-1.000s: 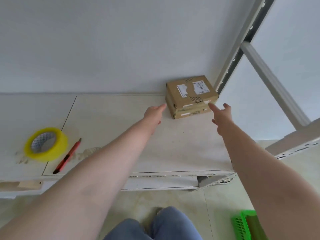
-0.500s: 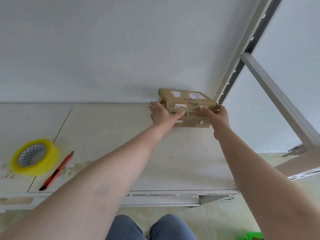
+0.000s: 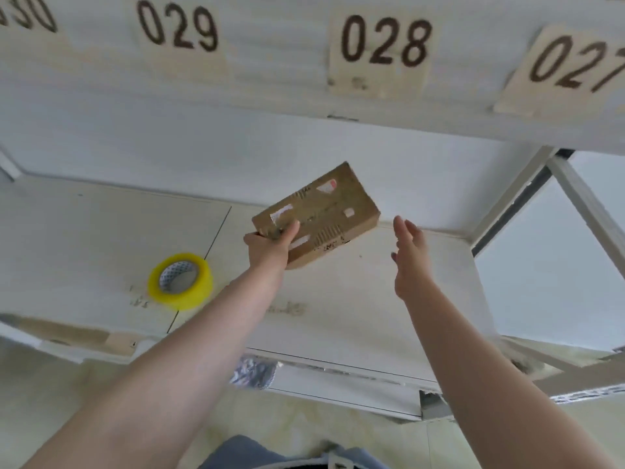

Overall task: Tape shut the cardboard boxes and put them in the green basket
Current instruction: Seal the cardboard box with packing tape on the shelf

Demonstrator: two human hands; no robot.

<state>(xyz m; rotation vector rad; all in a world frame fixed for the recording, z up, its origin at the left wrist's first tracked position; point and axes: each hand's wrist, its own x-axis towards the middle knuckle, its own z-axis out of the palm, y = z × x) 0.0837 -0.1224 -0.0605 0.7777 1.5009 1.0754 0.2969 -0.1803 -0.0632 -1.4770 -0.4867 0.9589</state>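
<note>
A flat brown cardboard box [image 3: 324, 211] with white label scraps hangs tilted above the white shelf [image 3: 338, 299]. My left hand [image 3: 270, 247] grips its near left corner, thumb on top. To the right of the box, apart from it, my right hand [image 3: 411, 255] is open with straight fingers. A yellow roll of tape [image 3: 181, 280] lies on the shelf to the left. The green basket is out of view.
Above runs an upper shelf rail with number tags 029 [image 3: 177, 28], 028 [image 3: 382, 45] and 027 [image 3: 571, 66]. A grey shelf upright [image 3: 514, 201] stands at the right. My knees [image 3: 257, 451] and the tiled floor show below the shelf's front edge.
Both hands took the box at the shelf's back corner. Now my left hand alone has lifted it up and leftward, tilted, and my right hand has let go. The camera tilted upward.
</note>
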